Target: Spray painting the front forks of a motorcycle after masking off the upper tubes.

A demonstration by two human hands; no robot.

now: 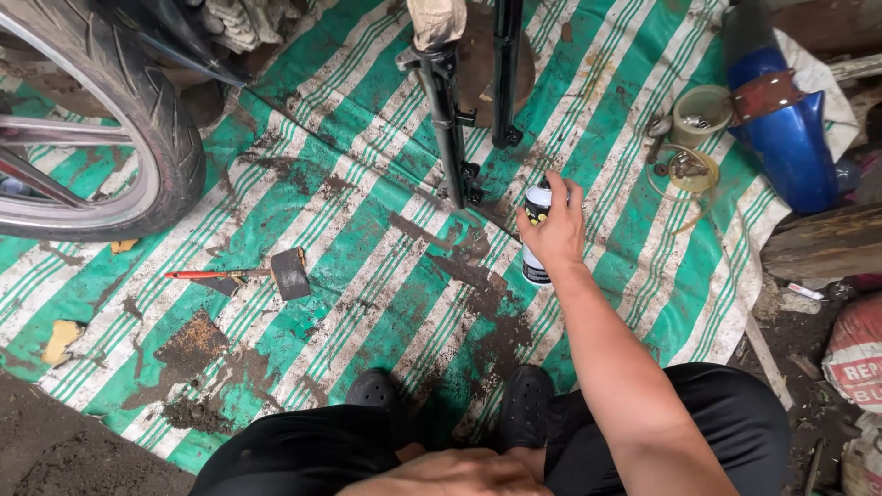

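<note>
My right hand point(554, 230) is shut on a spray can point(535, 241) with a black and white body, its top aimed at the lower end of two black fork legs. The nearer fork leg point(448, 138) lies on the green-and-white striped tarp point(349, 266), and the second fork leg point(506, 73) lies just to its right. A beige cloth point(436, 18) wraps the top of the nearer leg. My left hand point(450, 473) rests low between my knees, cut off by the frame's bottom edge, so its grip is unclear.
A motorcycle wheel point(138, 119) stands at the left. A red-handled scraper point(241, 274) lies on the muddy tarp. A blue fender point(781, 129) and two small tubs of parts point(698, 115) sit at the right. My black shoes point(524, 404) stand on the tarp's near part.
</note>
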